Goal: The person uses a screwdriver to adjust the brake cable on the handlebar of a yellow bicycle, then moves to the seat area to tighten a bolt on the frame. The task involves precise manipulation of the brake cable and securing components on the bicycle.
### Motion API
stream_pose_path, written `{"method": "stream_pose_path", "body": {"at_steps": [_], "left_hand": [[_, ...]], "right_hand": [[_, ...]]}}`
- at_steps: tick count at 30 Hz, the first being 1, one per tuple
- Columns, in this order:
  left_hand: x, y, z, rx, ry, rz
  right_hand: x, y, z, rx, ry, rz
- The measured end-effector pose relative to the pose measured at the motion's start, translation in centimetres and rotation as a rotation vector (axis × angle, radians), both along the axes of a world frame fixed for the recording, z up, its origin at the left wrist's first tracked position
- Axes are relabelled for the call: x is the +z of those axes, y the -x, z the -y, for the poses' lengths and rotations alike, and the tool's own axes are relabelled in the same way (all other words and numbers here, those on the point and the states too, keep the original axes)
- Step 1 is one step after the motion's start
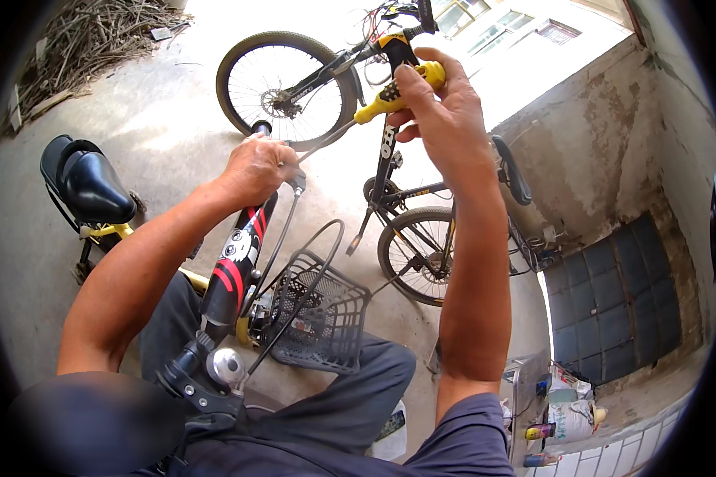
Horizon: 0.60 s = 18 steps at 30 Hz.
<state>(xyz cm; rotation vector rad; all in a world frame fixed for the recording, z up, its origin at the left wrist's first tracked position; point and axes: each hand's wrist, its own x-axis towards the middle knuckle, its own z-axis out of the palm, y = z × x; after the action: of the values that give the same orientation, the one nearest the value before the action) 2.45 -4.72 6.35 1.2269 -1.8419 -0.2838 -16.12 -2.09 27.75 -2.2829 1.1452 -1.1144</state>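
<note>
- The right hand [447, 119], at the upper centre of the frame, gripped a yellow screwdriver [382, 105], its fingers clamped on the handle.
- The screwdriver's shaft slanted down and left toward the left hand; whether its tip was touching anything could not be told.
- The left hand [254, 168], left of centre, was closed around the upper end of a black tube [229, 270] with red stripes, its fingers partly hidden.
- A grey fitting [297, 180] sat just beside that hand, near the shaft.
- A silver bell [226, 366] stood at the tube's lower end, with a black basket [356, 290] to the upper right of it.
- A large black bicycle [384, 155] stood behind, from upper centre to right of centre.
- At the left were a black seat [95, 191] and, in the upper left, piled sticks [79, 48].
</note>
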Motion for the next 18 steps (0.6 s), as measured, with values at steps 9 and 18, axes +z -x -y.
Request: {"method": "stream_pose_path", "body": {"at_steps": [9, 18], "left_hand": [[0.2, 0.0, 0.0, 0.023, -0.069, 0.048], [0.1, -0.1, 0.1, 0.018, -0.014, 0.043]], "right_hand": [[0.2, 0.6, -0.6, 0.179, -0.034, -0.030], [-1.0, -0.5, 1.3, -0.188, 0.347, -0.116]]}}
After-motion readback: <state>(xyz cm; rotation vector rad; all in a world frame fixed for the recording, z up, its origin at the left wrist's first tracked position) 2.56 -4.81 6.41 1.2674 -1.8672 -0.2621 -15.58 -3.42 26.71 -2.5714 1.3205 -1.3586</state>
